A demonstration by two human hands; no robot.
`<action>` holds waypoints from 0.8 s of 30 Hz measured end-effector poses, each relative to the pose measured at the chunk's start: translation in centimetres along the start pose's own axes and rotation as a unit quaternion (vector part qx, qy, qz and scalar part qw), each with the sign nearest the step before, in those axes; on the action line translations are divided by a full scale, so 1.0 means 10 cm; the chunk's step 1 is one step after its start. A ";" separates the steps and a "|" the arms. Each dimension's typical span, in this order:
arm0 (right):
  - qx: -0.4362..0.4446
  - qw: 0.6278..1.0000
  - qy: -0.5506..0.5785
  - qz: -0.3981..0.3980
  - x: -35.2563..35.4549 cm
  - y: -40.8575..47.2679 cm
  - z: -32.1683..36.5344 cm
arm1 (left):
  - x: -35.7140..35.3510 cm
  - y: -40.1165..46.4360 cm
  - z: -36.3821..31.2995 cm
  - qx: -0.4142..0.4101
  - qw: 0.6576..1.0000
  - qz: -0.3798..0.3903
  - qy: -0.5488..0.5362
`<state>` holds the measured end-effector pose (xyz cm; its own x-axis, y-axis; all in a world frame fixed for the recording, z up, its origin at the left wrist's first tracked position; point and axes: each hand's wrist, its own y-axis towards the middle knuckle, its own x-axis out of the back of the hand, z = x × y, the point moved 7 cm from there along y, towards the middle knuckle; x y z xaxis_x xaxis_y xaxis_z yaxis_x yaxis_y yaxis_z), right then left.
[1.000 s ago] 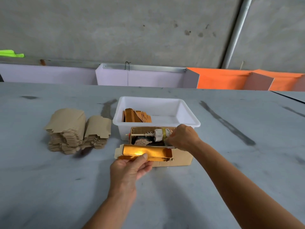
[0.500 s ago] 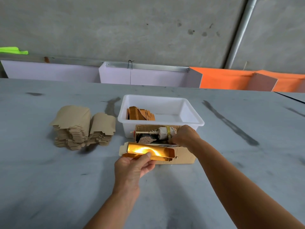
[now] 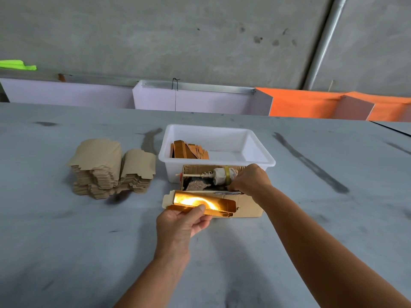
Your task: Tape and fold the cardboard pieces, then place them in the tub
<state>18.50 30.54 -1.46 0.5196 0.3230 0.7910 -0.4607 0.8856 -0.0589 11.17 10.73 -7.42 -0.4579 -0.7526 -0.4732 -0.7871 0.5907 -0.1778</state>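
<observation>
My left hand (image 3: 180,221) pinches a cardboard piece (image 3: 200,203) with a shiny gold inner face, held just above the table in front of a small brown box (image 3: 246,205). My right hand (image 3: 250,181) reaches into that box with curled fingers, next to a white roll with a yellow band (image 3: 223,175) on a wooden stick; what the fingers hold is hidden. Behind the box stands the white tub (image 3: 216,163), with several folded orange-brown pieces (image 3: 189,150) leaning at its left side.
Two stacks of flat brown cardboard blanks (image 3: 109,167) lie on the grey table (image 3: 66,241) left of the tub. White and orange bins (image 3: 300,103) line the wall behind. A metal pipe (image 3: 322,41) runs up the concrete wall.
Both hands have kept their places at the gold piece and the box. The bright reflection on the gold face has shifted. The camera has moved slightly.
</observation>
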 end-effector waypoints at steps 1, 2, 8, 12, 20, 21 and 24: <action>-0.004 1.000 0.006 0.005 0.00 0.00 0.00 | 0.00 0.00 0.01 0.001 1.000 -0.002 0.000; -0.009 1.000 0.014 0.011 0.00 -0.01 0.00 | -0.01 0.01 0.02 0.003 1.000 -0.003 0.001; -0.046 0.993 0.096 0.041 0.01 -0.04 0.08 | -0.04 0.04 0.02 -0.001 1.000 -0.018 0.019; -0.047 0.994 0.087 0.045 0.04 -0.04 0.14 | -0.07 0.08 -0.01 -0.009 0.999 -0.031 0.035; -0.053 0.995 0.066 0.054 0.09 -0.08 0.20 | -0.04 0.14 0.04 -0.005 0.996 -0.063 0.061; -0.053 0.995 0.075 0.049 0.12 -0.09 0.20 | -0.04 0.15 0.04 -0.007 0.996 -0.065 0.059; -0.048 0.994 0.090 0.037 0.17 -0.14 0.21 | -0.04 0.18 0.06 -0.011 0.996 -0.065 0.059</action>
<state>18.54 29.13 1.19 0.6110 0.4343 0.6619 -0.4356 0.8825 -0.1770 10.24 12.25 -8.10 -0.3957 -0.8521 -0.3426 -0.8515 0.4802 -0.2109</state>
